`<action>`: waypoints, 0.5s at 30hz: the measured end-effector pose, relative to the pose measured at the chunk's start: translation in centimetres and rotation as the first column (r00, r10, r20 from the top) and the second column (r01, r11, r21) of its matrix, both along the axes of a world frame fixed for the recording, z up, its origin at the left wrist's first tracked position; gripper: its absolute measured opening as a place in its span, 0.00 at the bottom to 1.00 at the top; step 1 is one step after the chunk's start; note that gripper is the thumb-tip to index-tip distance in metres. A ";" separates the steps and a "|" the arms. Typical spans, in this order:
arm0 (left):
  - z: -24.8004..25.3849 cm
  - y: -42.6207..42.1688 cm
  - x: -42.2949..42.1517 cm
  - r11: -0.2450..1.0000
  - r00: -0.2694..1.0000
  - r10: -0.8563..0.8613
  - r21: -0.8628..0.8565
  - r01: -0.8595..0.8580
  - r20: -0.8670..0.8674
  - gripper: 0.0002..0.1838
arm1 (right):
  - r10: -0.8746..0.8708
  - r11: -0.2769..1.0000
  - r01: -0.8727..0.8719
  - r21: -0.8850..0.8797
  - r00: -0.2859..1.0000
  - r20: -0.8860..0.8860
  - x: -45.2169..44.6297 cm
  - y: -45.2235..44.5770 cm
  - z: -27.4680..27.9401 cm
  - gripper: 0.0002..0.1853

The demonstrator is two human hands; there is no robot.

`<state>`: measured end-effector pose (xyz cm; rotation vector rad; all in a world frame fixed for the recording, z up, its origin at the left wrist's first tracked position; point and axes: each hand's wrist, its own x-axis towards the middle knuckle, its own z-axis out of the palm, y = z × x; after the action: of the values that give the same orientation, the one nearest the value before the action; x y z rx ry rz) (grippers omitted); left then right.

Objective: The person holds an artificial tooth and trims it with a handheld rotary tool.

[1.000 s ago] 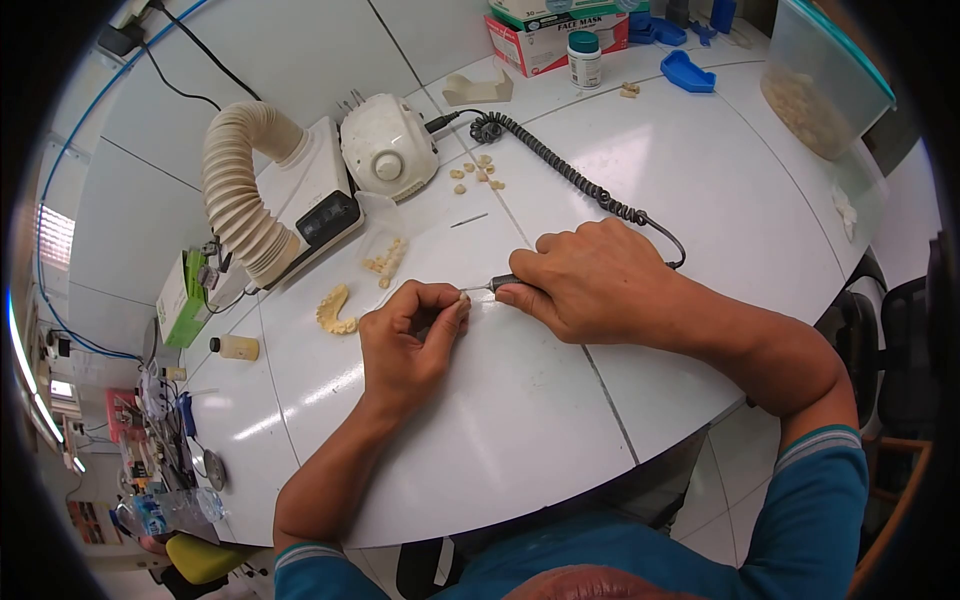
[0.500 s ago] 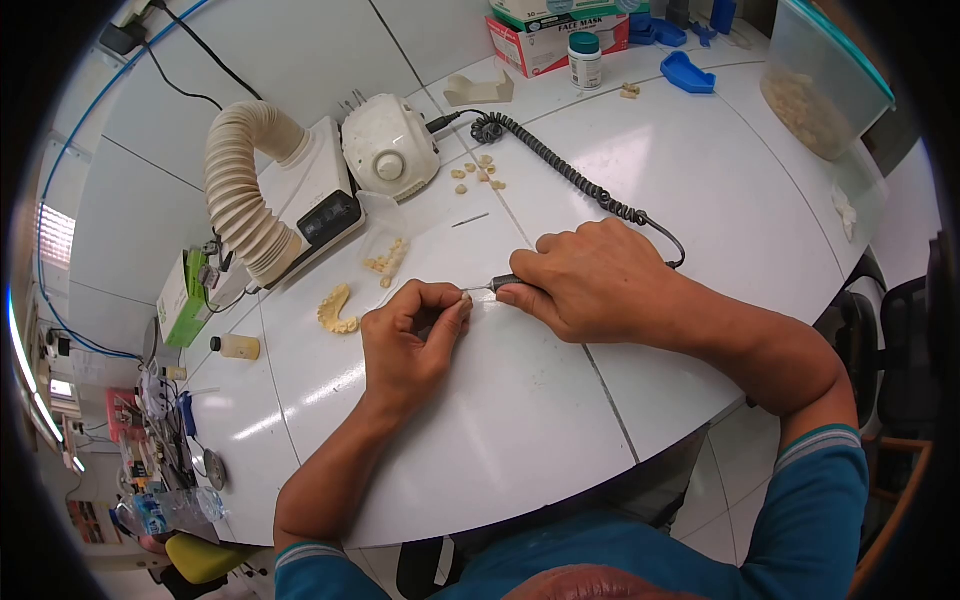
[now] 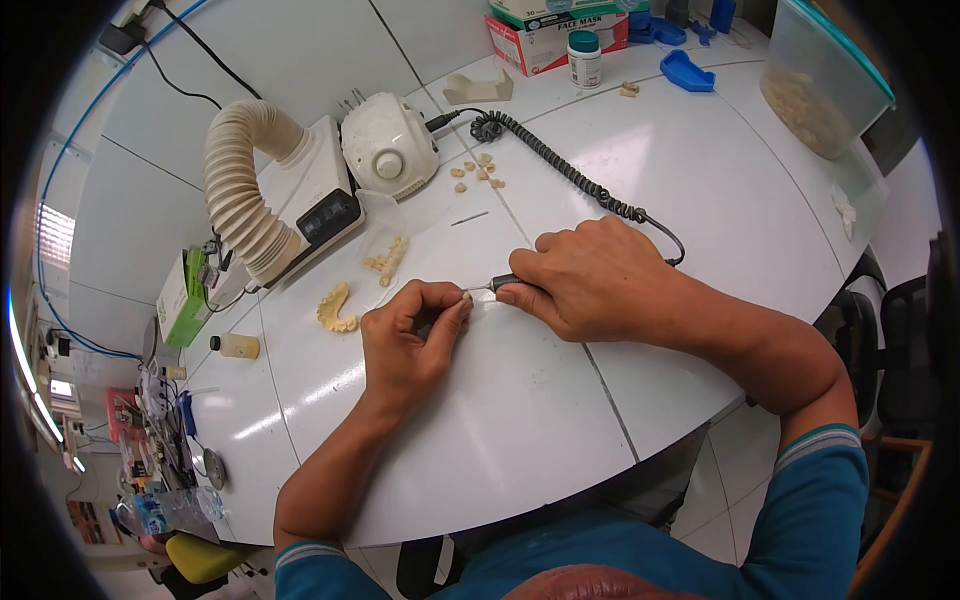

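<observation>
My left hand [image 3: 408,335] pinches a small whitish tooth-like piece [image 3: 467,296] between thumb and forefinger; most of it is hidden by the fingertips. Wrapped around a dark rotary handpiece [image 3: 507,283], my right hand [image 3: 595,280] points its thin metal bur [image 3: 478,289] left at the piece. The bur tip meets or nearly meets it; I cannot tell which. A yellowish dental arch model [image 3: 335,308] lies left of my left hand. Beyond that hand, a clear small container [image 3: 378,218] lies with several tooth-like pieces [image 3: 385,262] at its mouth.
A coiled cord [image 3: 560,165] links the handpiece to a white control unit [image 3: 390,150]. Beside it stands a suction unit with a ribbed hose [image 3: 225,190]. Loose tooth pieces [image 3: 484,172] and a thin bur [image 3: 469,218] lie ahead. A lidded tub [image 3: 825,90] stands far right.
</observation>
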<state>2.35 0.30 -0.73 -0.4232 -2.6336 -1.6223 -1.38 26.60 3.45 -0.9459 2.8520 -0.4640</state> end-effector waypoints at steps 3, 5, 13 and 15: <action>-0.2 0.0 -0.1 1.000 1.000 0.001 0.001 -0.001 -0.008 0.03 | 0.005 1.000 -0.005 0.001 1.000 -0.002 0.0 0.0 0.0 0.25; -0.2 0.0 -0.1 1.000 1.000 0.002 0.000 -0.002 -0.008 0.03 | 0.003 1.000 -0.003 0.002 1.000 -0.007 0.0 0.0 -0.1 0.25; -0.1 0.0 0.0 1.000 1.000 0.008 -0.022 -0.008 -0.009 0.03 | -0.007 1.000 0.007 -0.005 1.000 -0.005 0.0 -0.1 -0.1 0.25; -0.2 -0.1 0.0 1.000 1.000 0.008 -0.022 -0.008 -0.004 0.04 | -0.011 1.000 0.011 -0.001 1.000 -0.005 0.0 -0.1 -0.1 0.25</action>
<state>2.30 0.19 -0.88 -0.4156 -2.6495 -1.5902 -1.35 26.47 3.35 -0.9328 2.8630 -0.4648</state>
